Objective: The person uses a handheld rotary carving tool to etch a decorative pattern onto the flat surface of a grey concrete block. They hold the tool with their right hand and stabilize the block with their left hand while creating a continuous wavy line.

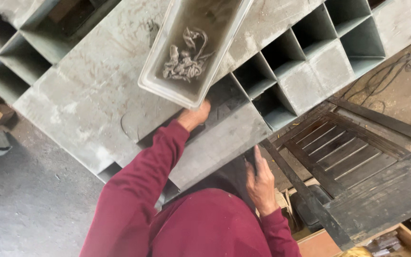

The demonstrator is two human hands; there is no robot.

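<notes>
Gripping the near end of the clear plastic tray (pixel 193 47) of tangled grey scraps with our left hand (pixel 193 116), fingers hidden beneath it, right hand (pixel 261 183) spread flat by the grey metal rack's (pixel 91 100) near edge, we risk tipping the tray.

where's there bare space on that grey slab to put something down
The broad bare patch of the grey slab lies left of the clear plastic tray of dull metal bits, up to the open square cells. Crowded: under the tray, where the left hand reaches, and the cell grid to the right. The right hand rests by the dark slatted wooden panel.
</notes>
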